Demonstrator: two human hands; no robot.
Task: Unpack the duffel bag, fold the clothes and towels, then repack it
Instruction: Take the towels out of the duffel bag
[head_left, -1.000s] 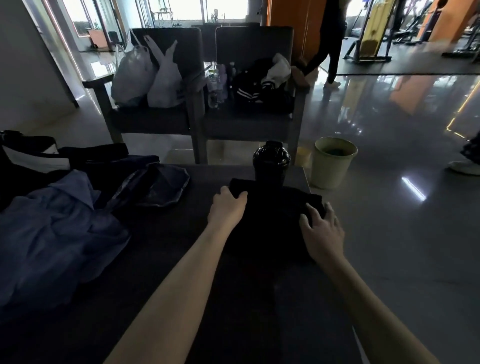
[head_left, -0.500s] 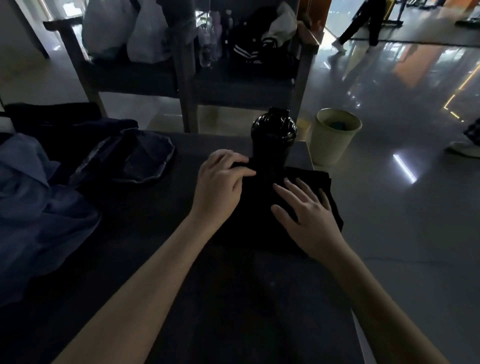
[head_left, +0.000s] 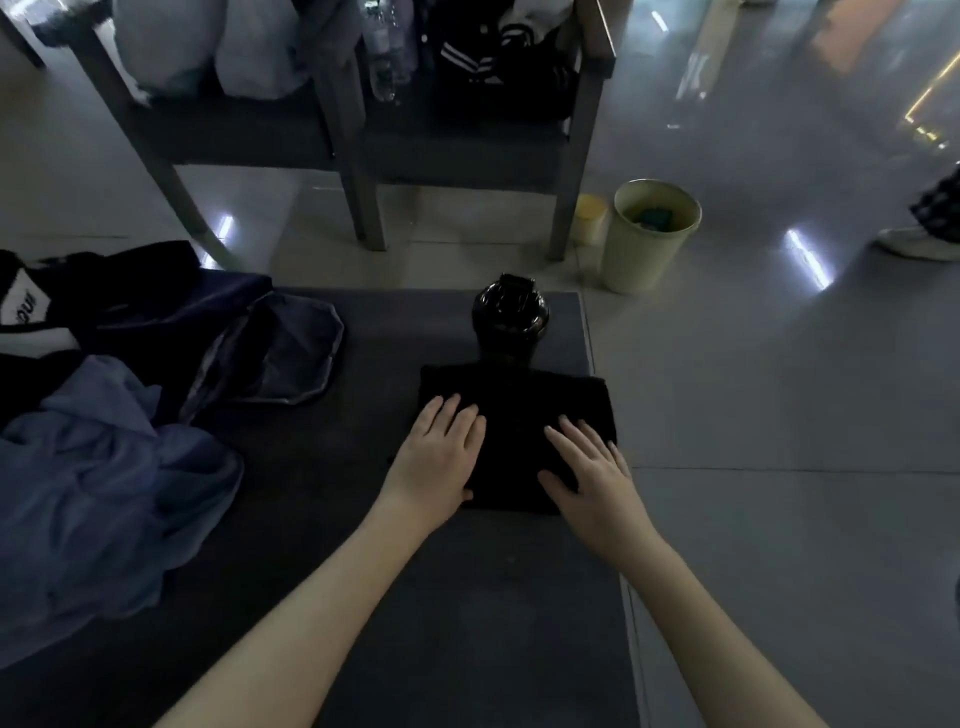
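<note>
A folded black cloth lies flat near the right edge of the dark table. My left hand presses on its left side with straight fingers. Flat on the cloth's right side rests my right hand, fingers spread. A crumpled blue garment lies at the left of the table. Behind it sits the dark duffel bag, with a dark blue pouch beside it.
A black shaker bottle stands just behind the cloth. Past the table are two grey chairs loaded with bags, bottles and a jacket. A pale green bin stands on the floor at the right. A person's shoe shows far right.
The view has tilted down. My left hand went from curled at the cloth's far left corner to flat on its left side. My right hand stays flat on the right side.
</note>
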